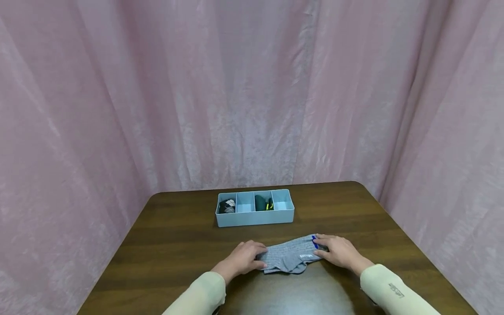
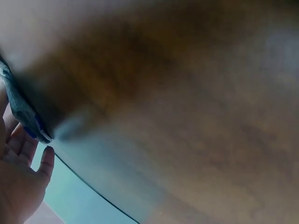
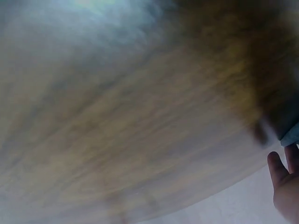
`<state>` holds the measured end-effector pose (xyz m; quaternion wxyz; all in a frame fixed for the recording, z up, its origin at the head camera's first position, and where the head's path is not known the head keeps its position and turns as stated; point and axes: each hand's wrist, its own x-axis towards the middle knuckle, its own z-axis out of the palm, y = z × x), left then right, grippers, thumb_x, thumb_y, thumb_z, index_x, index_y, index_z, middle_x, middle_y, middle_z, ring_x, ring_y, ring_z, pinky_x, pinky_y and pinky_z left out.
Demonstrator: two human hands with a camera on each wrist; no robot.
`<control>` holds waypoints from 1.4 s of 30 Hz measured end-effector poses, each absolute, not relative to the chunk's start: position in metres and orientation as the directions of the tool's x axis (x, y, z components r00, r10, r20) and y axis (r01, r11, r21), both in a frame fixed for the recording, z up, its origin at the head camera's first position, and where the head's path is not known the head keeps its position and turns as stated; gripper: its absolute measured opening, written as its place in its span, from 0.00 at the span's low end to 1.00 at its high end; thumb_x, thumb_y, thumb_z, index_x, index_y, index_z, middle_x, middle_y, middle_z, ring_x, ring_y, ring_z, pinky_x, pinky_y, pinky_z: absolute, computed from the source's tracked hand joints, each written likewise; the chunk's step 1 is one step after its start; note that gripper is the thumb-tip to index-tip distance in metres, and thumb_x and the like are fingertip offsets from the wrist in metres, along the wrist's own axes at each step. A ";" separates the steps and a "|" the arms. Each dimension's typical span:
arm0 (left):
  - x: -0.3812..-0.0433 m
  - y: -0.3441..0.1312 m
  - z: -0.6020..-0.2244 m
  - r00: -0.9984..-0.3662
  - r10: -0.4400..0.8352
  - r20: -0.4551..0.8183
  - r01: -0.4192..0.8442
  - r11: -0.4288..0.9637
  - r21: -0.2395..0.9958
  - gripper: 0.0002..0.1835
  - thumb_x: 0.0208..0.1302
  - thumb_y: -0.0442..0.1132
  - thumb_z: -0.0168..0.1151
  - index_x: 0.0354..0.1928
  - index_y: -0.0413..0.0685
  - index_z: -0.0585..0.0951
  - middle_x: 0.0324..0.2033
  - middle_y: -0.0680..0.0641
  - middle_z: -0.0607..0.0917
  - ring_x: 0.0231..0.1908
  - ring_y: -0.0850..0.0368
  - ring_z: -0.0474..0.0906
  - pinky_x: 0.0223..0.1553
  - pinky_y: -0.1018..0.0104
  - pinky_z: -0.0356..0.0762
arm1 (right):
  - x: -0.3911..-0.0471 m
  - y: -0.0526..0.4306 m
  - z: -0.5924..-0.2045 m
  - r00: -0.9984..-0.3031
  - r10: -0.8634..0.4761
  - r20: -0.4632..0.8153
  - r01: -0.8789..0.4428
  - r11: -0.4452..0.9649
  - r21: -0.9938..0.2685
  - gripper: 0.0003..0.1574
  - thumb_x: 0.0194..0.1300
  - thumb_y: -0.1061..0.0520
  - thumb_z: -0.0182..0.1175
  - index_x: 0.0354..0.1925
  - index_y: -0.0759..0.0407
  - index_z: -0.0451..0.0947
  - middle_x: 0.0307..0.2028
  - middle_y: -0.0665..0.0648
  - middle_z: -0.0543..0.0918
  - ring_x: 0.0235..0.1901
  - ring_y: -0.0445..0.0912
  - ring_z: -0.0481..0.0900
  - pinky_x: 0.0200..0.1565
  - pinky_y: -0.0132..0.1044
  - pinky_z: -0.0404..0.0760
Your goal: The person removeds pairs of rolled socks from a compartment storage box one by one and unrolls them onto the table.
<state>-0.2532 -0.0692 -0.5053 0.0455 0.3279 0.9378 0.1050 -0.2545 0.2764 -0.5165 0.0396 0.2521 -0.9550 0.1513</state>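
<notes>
A pair of grey ribbed socks (image 1: 290, 255) lies flat on the table, with small white lettering and a blue mark near the right end. At its left end rests my left hand (image 1: 245, 258), fingers at the upper edge and thumb by the lower corner. My right hand (image 1: 338, 250) touches the other end beside the blue mark, thumb spread from the fingers. In the left wrist view the left hand (image 2: 23, 172) shows a straight thumb apart from the sock fabric (image 2: 21, 105). The right wrist view catches the right hand (image 3: 287, 182) with its fingertips at a grey sock edge (image 3: 292, 135).
Beyond the socks stands a light blue organizer box (image 1: 256, 218) with several compartments. A dark argyle sock (image 1: 227, 206) sits in its leftmost compartment, and a dark green and yellow bundle (image 1: 263, 204) in another. Pink curtains (image 1: 252, 96) hang behind the brown wooden table (image 1: 165, 245).
</notes>
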 end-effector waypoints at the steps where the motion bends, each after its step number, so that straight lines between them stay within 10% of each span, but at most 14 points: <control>1: -0.255 -0.070 -0.505 -0.778 0.628 -0.011 0.611 0.760 0.221 0.26 0.64 0.54 0.67 0.61 0.51 0.81 0.58 0.54 0.81 0.59 0.55 0.73 0.58 0.54 0.70 | -0.254 0.277 -0.516 -0.866 -0.473 0.162 -0.500 0.825 -0.263 0.32 0.66 0.40 0.63 0.59 0.59 0.81 0.61 0.61 0.78 0.58 0.61 0.77 0.54 0.60 0.75; 21: -0.268 -0.066 -0.503 -0.859 0.509 0.061 0.501 0.809 0.308 0.20 0.64 0.43 0.68 0.57 0.46 0.83 0.59 0.45 0.80 0.60 0.46 0.73 0.62 0.46 0.68 | -0.244 0.281 -0.492 -0.863 -0.475 0.172 -0.505 0.807 -0.305 0.27 0.63 0.42 0.67 0.52 0.60 0.84 0.53 0.60 0.84 0.54 0.60 0.80 0.54 0.59 0.75; 31: -0.250 -0.034 -0.507 -0.902 0.425 0.075 0.430 0.873 0.229 0.27 0.61 0.57 0.69 0.54 0.46 0.84 0.48 0.45 0.78 0.49 0.50 0.74 0.50 0.51 0.75 | -0.249 0.280 -0.502 -0.786 -0.597 0.161 -0.618 0.745 -0.251 0.28 0.63 0.43 0.67 0.53 0.61 0.84 0.55 0.62 0.82 0.54 0.60 0.78 0.53 0.56 0.76; 42: -0.266 -0.038 -0.503 -0.895 0.445 0.005 0.433 0.869 0.239 0.27 0.60 0.55 0.70 0.58 0.51 0.82 0.58 0.45 0.77 0.57 0.47 0.71 0.55 0.47 0.71 | -0.235 0.281 -0.510 -0.823 -0.530 0.206 -0.567 0.787 -0.242 0.31 0.62 0.37 0.66 0.52 0.58 0.85 0.55 0.57 0.83 0.50 0.54 0.80 0.48 0.50 0.79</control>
